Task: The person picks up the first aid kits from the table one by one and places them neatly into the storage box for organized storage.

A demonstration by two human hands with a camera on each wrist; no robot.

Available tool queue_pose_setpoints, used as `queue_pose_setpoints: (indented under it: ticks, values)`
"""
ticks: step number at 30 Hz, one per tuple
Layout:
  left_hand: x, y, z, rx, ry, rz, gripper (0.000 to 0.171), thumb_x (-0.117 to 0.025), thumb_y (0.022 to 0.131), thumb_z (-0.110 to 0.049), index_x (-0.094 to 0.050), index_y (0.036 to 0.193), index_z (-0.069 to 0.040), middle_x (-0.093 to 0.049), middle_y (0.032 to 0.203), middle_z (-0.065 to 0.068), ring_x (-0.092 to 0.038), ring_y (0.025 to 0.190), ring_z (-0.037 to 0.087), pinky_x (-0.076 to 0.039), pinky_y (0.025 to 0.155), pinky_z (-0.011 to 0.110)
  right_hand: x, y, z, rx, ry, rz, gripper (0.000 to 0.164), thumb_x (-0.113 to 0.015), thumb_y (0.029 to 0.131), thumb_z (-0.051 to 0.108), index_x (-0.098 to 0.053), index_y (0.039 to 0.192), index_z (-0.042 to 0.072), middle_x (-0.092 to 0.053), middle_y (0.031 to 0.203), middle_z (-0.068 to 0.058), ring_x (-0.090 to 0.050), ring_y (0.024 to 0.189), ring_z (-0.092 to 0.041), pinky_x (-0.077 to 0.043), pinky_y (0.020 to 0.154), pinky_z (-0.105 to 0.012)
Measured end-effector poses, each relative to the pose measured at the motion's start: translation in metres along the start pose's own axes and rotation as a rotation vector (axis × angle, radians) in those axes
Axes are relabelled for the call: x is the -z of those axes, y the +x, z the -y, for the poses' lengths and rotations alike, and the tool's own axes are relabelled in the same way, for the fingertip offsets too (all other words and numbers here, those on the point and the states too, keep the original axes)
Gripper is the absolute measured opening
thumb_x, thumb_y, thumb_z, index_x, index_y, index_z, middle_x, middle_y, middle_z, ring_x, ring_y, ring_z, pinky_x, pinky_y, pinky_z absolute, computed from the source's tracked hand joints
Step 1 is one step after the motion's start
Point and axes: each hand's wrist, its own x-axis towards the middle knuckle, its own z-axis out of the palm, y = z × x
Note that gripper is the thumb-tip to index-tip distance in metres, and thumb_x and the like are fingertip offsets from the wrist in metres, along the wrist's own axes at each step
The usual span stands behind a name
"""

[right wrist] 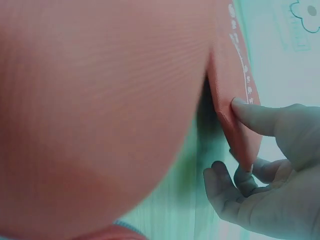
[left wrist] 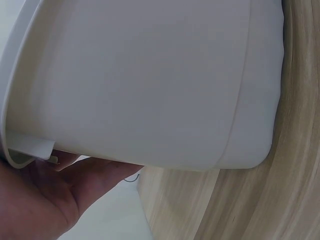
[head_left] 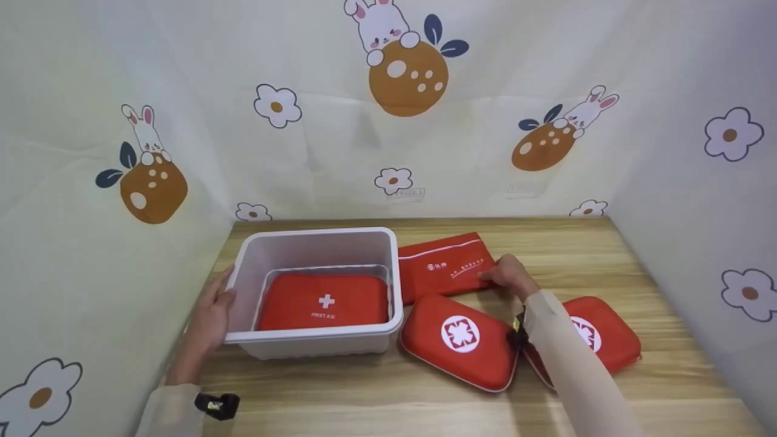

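Note:
A white plastic bin [head_left: 315, 346] stands on the left side of the table, with a red first aid pouch [head_left: 358, 294] lying inside it. My left hand [head_left: 212, 312] grips the bin's left rim; in the left wrist view that hand [left wrist: 60, 195] is under the rim, its fingers partly hidden by the bin wall. To the right of the bin, my right hand [head_left: 513, 276] pinches the right corner of a flat red pouch [head_left: 446, 264] with white lettering. Seen from the right wrist, the thumb lies on top of the flat pouch [right wrist: 240, 120], with fingers below its edge.
Two red zippered cases with white round emblems lie in front: one case [head_left: 431, 358] beside the bin, the other case [head_left: 613, 340] farther right, partly under the right forearm. A patterned curtain [head_left: 328, 158] encloses the wooden table [head_left: 340, 394] at the back and sides.

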Motion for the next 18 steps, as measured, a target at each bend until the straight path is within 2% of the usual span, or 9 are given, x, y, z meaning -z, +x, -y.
queue_pose_setpoints:
  ticks: [7, 10, 14, 18]
  values:
    - [-0.001, 0.001, 0.000, 0.027, 0.016, 0.012, 0.055, -0.021, 0.109, -0.026, -0.009, 0.163, -0.024, -0.010, 0.169, 0.017, -0.012, 0.155, 0.042, -0.012, 0.125, 0.062, 0.004, 0.001, 0.004, -0.038, 0.066, 0.016, 0.015, -0.072, 0.083, 0.012, -0.071, 0.086, -0.002, -0.057, 0.069, 0.000, -0.049, 0.068, -0.013, -0.040, 0.062, -0.023]
    - [-0.001, 0.001, -0.001, 0.030, 0.019, 0.020, 0.055, -0.021, 0.109, -0.029, -0.008, 0.163, -0.025, -0.009, 0.169, 0.017, -0.012, 0.155, 0.044, -0.011, 0.124, 0.063, 0.007, 0.002, 0.008, -0.083, 0.147, 0.046, 0.011, -0.070, 0.081, 0.008, -0.068, 0.087, -0.001, -0.058, 0.069, 0.000, -0.053, 0.066, -0.012, -0.047, 0.063, -0.025]
    - [-0.001, 0.000, -0.002, 0.041, 0.015, 0.027, 0.055, -0.019, 0.109, -0.031, -0.006, 0.163, -0.026, -0.007, 0.170, 0.016, -0.011, 0.155, 0.044, -0.011, 0.124, 0.065, 0.012, 0.002, 0.014, -0.153, 0.325, 0.100, 0.016, -0.068, 0.081, 0.003, -0.064, 0.096, -0.003, -0.063, 0.075, -0.003, -0.062, 0.066, -0.012, -0.061, 0.068, -0.031]
    - [-0.001, -0.001, -0.002, 0.041, 0.006, 0.025, 0.055, -0.020, 0.109, -0.031, -0.006, 0.163, -0.026, -0.007, 0.170, 0.015, -0.012, 0.155, 0.043, -0.011, 0.123, 0.065, 0.015, 0.002, 0.019, -0.191, 0.404, 0.124, 0.027, -0.068, 0.083, 0.007, -0.061, 0.107, -0.004, -0.063, 0.083, -0.004, -0.063, 0.068, -0.013, -0.062, 0.071, -0.031]
